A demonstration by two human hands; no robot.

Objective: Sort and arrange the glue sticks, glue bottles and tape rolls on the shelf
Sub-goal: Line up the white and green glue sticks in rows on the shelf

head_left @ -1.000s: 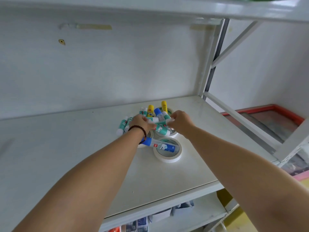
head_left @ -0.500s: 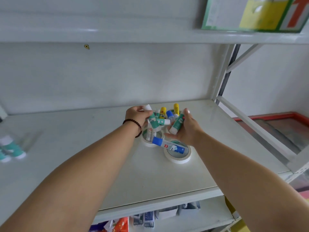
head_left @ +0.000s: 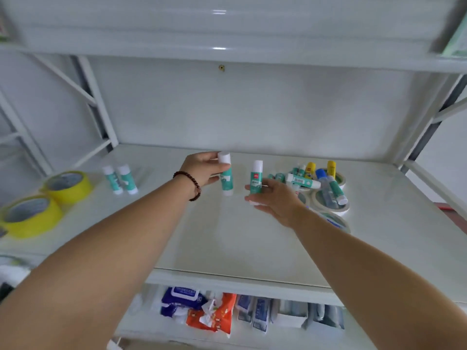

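You held one teal glue stick (head_left: 225,178) upright in your left hand (head_left: 202,170) and another (head_left: 255,178) in your right hand (head_left: 275,200), fingers wrapped round each above the shelf (head_left: 227,238); both wanted standing beside the upright pair (head_left: 120,179) at left.

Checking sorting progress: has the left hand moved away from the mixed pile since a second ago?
Yes. The left hand, gripping a teal glue stick, now sits left of the pile on the white tape rolls, toward the standing glue sticks.
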